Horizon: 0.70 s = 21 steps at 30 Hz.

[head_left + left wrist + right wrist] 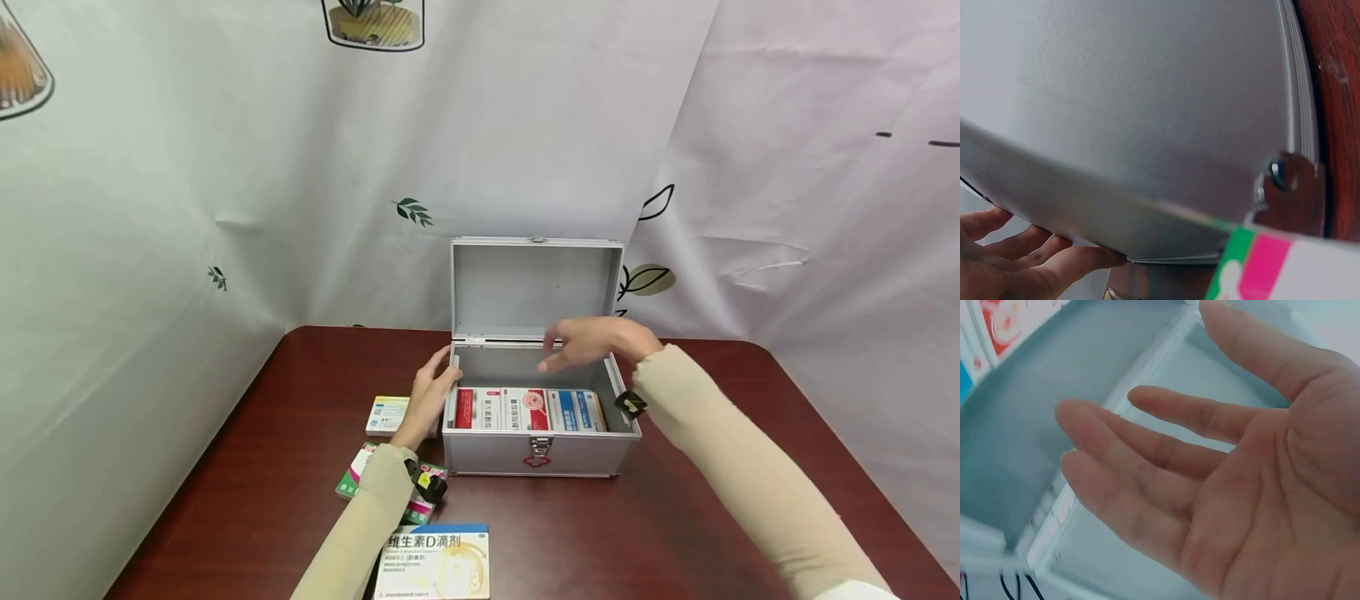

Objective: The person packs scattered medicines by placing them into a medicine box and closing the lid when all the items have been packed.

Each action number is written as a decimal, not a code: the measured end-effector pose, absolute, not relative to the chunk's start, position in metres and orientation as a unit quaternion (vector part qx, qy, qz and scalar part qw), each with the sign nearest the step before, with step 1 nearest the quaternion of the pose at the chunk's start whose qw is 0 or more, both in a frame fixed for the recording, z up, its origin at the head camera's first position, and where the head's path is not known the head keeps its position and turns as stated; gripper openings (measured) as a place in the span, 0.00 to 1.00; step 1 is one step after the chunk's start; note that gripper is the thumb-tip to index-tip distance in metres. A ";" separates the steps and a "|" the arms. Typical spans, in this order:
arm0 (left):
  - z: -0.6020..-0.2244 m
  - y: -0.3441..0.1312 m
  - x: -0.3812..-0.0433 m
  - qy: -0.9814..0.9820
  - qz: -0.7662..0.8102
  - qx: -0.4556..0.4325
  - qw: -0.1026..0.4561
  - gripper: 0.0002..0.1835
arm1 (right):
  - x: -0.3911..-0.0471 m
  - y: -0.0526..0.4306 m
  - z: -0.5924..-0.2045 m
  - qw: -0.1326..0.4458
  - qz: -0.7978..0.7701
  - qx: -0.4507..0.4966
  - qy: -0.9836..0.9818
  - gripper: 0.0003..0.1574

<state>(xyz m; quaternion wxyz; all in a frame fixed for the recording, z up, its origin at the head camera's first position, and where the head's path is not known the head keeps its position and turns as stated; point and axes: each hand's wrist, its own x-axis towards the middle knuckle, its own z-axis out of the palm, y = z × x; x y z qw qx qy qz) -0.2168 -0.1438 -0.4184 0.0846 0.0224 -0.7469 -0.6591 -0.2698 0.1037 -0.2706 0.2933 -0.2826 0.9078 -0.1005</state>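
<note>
A silver metal case (495, 454) stands on the table with its lid (525, 287) raised. Inside it, along the front wall, several medicine boxes (517, 410) stand in a row, red-and-white ones at the left and blue-and-white at the right. My left hand (433, 390) rests against the case's left side, fingers at the upper edge; the left wrist view shows its fingertips (1035, 242) touching the metal. Over the back part of the case hovers my right hand (588, 340), palm down. In the right wrist view its fingers are spread and loosely bent, holding nothing.
Left of the case lie a yellow-and-white box (384, 414) and green, pink and white boxes (360, 468), partly hidden by the left arm. A vitamin D drops box (435, 567) lies at the front edge. A pale curtain (525, 125) hangs behind the brown table (247, 467).
</note>
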 end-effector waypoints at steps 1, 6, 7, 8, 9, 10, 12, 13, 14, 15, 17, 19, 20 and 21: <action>-0.422 -0.145 -0.219 -0.748 -0.658 0.022 0.087 0.28 | -0.269 0.109 -0.267 0.274 -0.094 -0.289 0.912 0.39; -0.422 -0.147 -0.219 -0.753 -0.653 0.020 0.082 0.28 | -0.265 0.142 -0.270 0.176 -0.117 -0.282 0.936 0.38; -0.422 -0.147 -0.219 -0.753 -0.653 0.019 0.081 0.28 | -0.264 0.149 -0.274 0.153 -0.129 -0.273 0.941 0.37; -0.421 -0.147 -0.219 -0.753 -0.653 0.019 0.081 0.28 | -0.262 0.155 -0.279 0.132 -0.142 -0.262 0.945 0.36; -0.421 -0.147 -0.218 -0.753 -0.652 0.019 0.082 0.28 | -0.260 0.160 -0.285 0.114 -0.156 -0.248 0.949 0.36; -0.421 -0.147 -0.218 -0.754 -0.652 0.018 0.083 0.28 | -0.257 0.164 -0.291 0.100 -0.171 -0.230 0.953 0.37; -0.420 -0.148 -0.217 -0.754 -0.651 0.017 0.083 0.28 | -0.251 0.169 -0.303 0.088 -0.203 -0.192 0.956 0.42; -0.419 -0.148 -0.217 -0.754 -0.651 0.016 0.084 0.28 | -0.247 0.170 -0.309 0.089 -0.218 -0.172 0.956 0.45; -0.419 -0.149 -0.217 -0.755 -0.651 0.016 0.083 0.28 | -0.244 0.170 -0.315 0.095 -0.234 -0.154 0.955 0.50; -0.419 -0.149 -0.217 -0.755 -0.650 0.016 0.081 0.28 | -0.242 0.170 -0.320 0.102 -0.248 -0.138 0.953 0.54; -0.419 -0.149 -0.217 -0.756 -0.649 0.018 0.078 0.28 | -0.237 0.168 -0.331 0.111 -0.274 -0.120 0.948 0.59; -0.419 -0.148 -0.217 -0.757 -0.649 0.017 0.077 0.28 | -0.234 0.166 -0.342 0.110 -0.294 -0.115 0.942 0.61; -0.419 -0.147 -0.217 -0.757 -0.649 0.018 0.077 0.29 | -0.233 0.165 -0.346 0.105 -0.304 -0.114 0.940 0.60; -0.420 -0.147 -0.218 -0.757 -0.649 0.019 0.076 0.29 | -0.232 0.164 -0.351 0.099 -0.313 -0.115 0.937 0.59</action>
